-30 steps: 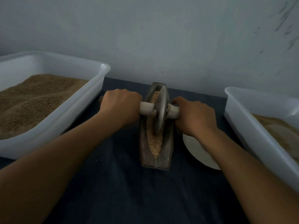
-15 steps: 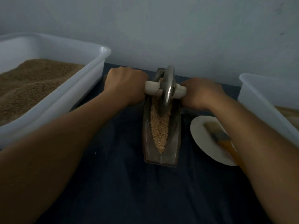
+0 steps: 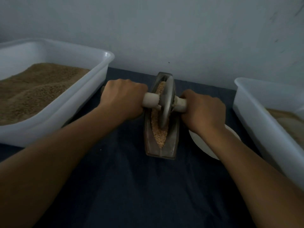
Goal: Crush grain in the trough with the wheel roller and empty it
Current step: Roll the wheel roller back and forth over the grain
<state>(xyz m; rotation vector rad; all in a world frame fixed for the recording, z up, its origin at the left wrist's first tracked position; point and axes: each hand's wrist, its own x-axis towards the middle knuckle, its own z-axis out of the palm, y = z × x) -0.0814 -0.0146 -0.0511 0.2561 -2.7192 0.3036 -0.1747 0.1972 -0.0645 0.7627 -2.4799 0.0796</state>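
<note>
The wheel is rolling back toward the person. Half a second ago it was up at the far end of the trough, close to the wall. Now it is sitting near the middle, with its rim down in the grain. A second ago it was in about this same spot, so the wheel is going back and forth along the groove.

The left hand is holding the pale handle on its side in a tight grip, with fingers curled round it. The right hand is doing the same on the other end of the handle. Both hands are keeping the wheel standing up straight.

The grain is still lying in the trough, in a long strip from the far end to the near tip. It still looks bumpy and coarse, so the crushing is probably not finished. More rolls are likely needed before the trough can be tipped out.

The trough is sitting on the dark tabletop. A big white tub of brown grain is standing to the left. Another white tub is standing to the right. A white plate is lying just beside the trough, partly hidden under the right arm.
</note>
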